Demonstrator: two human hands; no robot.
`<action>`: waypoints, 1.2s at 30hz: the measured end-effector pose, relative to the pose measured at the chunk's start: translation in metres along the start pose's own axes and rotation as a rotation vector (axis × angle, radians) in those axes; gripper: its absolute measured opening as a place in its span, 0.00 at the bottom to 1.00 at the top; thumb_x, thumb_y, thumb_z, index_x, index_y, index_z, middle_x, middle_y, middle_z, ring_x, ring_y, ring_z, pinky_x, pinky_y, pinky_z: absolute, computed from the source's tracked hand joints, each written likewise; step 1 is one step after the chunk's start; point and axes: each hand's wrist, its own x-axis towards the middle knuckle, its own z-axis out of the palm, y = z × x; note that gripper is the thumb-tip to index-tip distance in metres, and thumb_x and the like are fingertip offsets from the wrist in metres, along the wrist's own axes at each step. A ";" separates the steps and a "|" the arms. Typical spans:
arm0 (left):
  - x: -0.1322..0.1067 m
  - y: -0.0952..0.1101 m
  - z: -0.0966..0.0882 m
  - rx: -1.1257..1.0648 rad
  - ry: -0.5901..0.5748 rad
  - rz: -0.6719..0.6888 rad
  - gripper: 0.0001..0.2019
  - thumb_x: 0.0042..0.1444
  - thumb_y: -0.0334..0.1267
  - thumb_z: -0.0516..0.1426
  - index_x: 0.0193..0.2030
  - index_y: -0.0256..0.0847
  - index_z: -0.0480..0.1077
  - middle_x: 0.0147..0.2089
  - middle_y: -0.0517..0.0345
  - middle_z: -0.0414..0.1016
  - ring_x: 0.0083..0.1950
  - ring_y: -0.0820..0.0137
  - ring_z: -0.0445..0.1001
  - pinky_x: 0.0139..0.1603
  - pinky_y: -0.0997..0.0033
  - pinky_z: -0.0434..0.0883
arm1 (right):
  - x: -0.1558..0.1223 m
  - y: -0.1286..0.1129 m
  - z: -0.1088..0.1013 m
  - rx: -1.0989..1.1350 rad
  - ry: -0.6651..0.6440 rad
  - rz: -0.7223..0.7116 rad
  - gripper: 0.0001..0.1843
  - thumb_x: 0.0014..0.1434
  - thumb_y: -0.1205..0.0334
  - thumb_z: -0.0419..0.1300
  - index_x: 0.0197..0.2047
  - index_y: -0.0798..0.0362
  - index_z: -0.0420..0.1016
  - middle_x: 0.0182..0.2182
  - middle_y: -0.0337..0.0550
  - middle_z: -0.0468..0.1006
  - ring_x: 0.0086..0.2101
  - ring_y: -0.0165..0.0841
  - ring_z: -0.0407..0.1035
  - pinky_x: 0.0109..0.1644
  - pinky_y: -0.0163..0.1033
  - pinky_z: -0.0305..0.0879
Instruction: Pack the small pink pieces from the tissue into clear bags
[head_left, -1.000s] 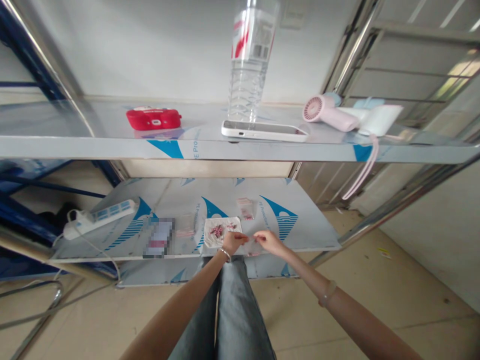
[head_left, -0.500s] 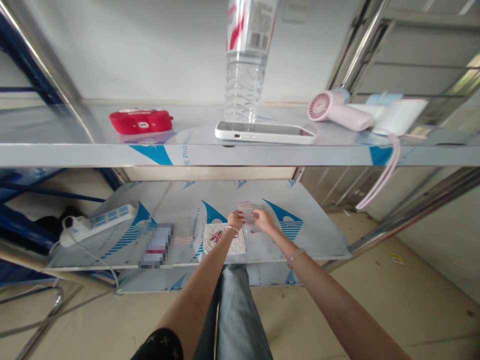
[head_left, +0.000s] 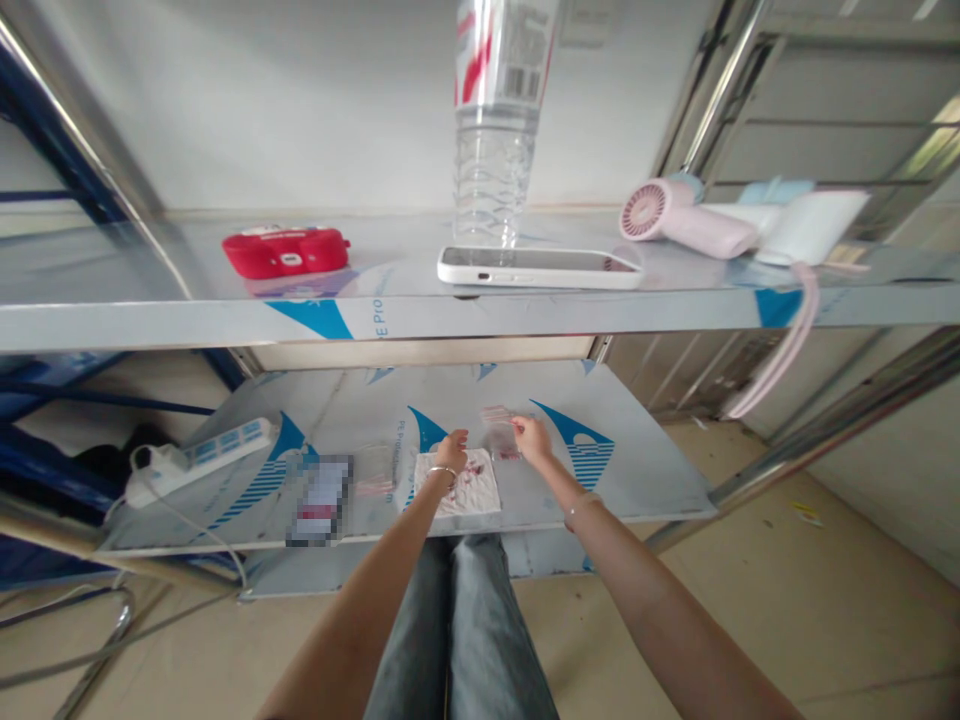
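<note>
Hands meet the lower shelf (head_left: 637, 470): our left hand (head_left: 451, 452) hovers curled over the tissue (head_left: 469, 485); our right hand (head_left: 531, 437) pinches small bags (head_left: 501, 428) just right of it.

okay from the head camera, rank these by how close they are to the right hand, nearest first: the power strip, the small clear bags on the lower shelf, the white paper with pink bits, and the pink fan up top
1. Small clear bags: lower shelf, at the right hand, fingers on them.
2. White paper: just left of that hand, under the left hand.
3. Power strip: far left of the lower shelf.
4. Pink fan: upper shelf, right side.
</note>
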 end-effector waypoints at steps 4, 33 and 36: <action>-0.017 -0.004 -0.015 0.131 0.056 -0.067 0.27 0.39 0.14 0.49 0.46 0.35 0.72 0.45 0.48 0.76 0.44 0.70 0.74 0.48 0.69 0.70 | -0.006 -0.009 0.001 -0.087 -0.003 0.045 0.22 0.61 0.67 0.50 0.58 0.54 0.68 0.47 0.52 0.77 0.46 0.40 0.71 0.51 0.42 0.65; -0.219 -0.082 -0.031 1.276 -0.104 0.146 0.32 0.55 0.32 0.46 0.69 0.34 0.47 0.71 0.53 0.42 0.70 0.64 0.45 0.67 0.59 0.52 | -0.248 -0.084 0.102 -0.340 -0.072 -0.072 0.32 0.59 0.76 0.40 0.67 0.60 0.50 0.66 0.51 0.45 0.64 0.41 0.46 0.64 0.52 0.51; -0.217 -0.081 -0.027 1.305 -0.093 0.101 0.33 0.55 0.30 0.45 0.69 0.33 0.45 0.71 0.53 0.40 0.71 0.64 0.42 0.68 0.56 0.48 | -0.247 -0.084 0.103 -0.344 -0.052 -0.095 0.32 0.58 0.75 0.41 0.67 0.61 0.49 0.66 0.51 0.45 0.64 0.42 0.47 0.64 0.52 0.50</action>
